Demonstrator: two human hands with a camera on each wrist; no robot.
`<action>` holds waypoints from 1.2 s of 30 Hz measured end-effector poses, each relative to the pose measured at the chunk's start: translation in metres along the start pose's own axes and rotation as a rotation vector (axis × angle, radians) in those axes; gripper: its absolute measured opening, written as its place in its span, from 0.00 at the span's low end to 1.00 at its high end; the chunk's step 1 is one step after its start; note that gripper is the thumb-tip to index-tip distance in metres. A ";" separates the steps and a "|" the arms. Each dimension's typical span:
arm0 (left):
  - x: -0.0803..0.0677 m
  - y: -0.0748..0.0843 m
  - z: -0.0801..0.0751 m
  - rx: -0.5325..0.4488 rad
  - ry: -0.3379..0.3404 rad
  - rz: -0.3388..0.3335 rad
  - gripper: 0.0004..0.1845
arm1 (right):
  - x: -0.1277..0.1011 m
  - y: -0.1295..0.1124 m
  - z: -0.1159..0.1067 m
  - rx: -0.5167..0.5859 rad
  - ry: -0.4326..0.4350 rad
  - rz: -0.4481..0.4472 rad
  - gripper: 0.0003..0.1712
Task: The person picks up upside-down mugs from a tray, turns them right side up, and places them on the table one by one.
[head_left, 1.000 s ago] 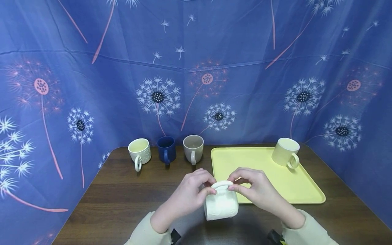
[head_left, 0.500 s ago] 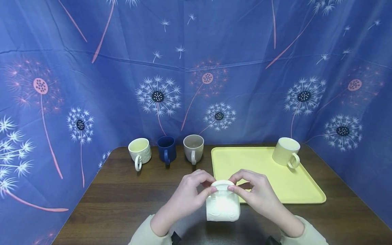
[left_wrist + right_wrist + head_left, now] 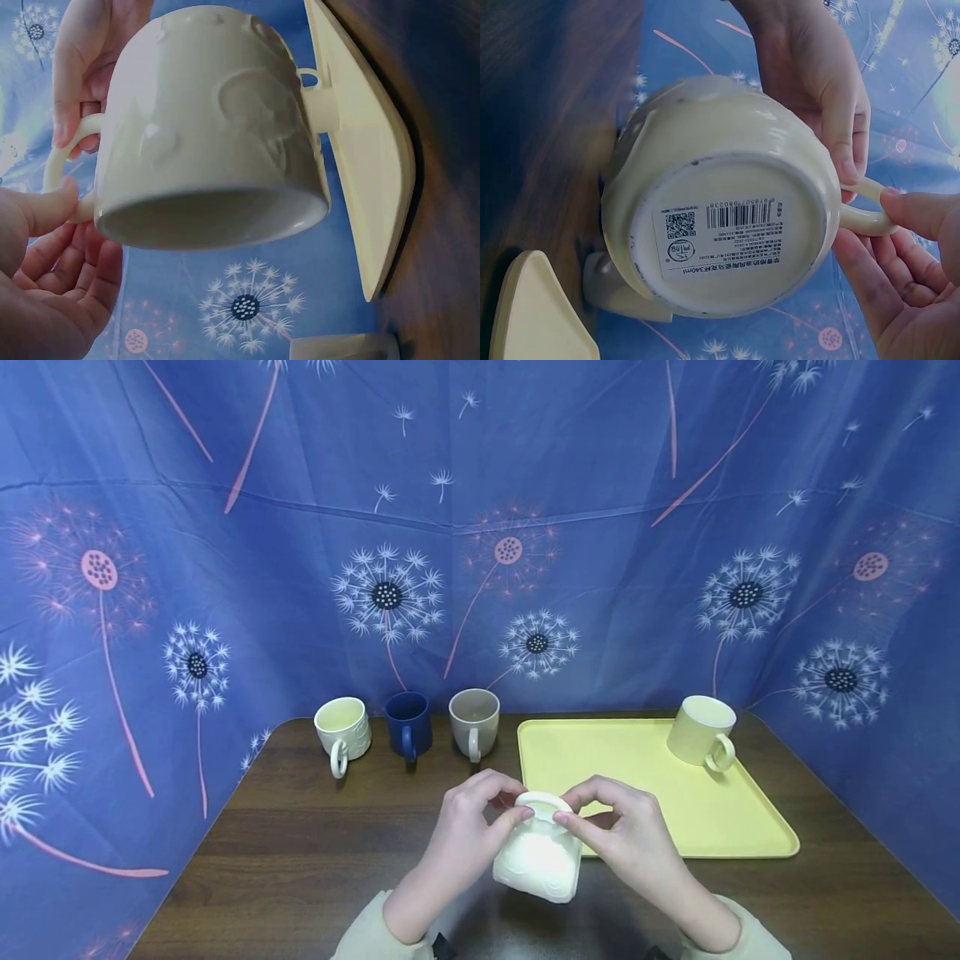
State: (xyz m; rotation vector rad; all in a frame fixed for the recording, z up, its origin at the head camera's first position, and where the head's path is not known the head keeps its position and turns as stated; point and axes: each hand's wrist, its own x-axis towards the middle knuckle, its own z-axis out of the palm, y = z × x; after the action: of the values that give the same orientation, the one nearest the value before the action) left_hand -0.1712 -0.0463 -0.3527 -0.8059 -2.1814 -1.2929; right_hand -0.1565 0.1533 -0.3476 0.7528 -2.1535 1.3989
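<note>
A white embossed mug (image 3: 537, 862) hangs tilted above the dark wooden table (image 3: 300, 843), its handle (image 3: 542, 799) uppermost. My left hand (image 3: 497, 810) pinches the handle from the left and my right hand (image 3: 583, 808) pinches it from the right. The left wrist view shows the mug's side and rim (image 3: 210, 127), with my left thumb (image 3: 45, 211) on the handle. In the right wrist view the mug's base (image 3: 727, 232) faces the camera with a barcode label, and my right hand (image 3: 904, 255) holds the handle.
A yellow tray (image 3: 645, 777) lies just behind my right hand, with a cream mug (image 3: 701, 732) at its far right corner. A white mug (image 3: 342, 731), a dark blue mug (image 3: 408, 724) and a grey mug (image 3: 474, 721) stand in a row at the back. Blue dandelion-print cloth surrounds the table.
The held mug has tilted, its lower end swinging slightly left, and both hands have lifted a little while keeping their pinch on the handle.
</note>
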 end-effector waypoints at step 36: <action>0.009 -0.001 0.000 -0.031 0.079 0.035 0.08 | -0.009 0.004 0.007 0.092 -0.149 -0.070 0.14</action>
State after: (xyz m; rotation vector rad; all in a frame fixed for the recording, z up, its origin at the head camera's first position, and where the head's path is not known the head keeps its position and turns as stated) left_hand -0.1784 -0.0450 -0.3478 -0.7884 -2.0818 -1.3214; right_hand -0.1537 0.1504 -0.3585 0.9856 -2.1626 1.4546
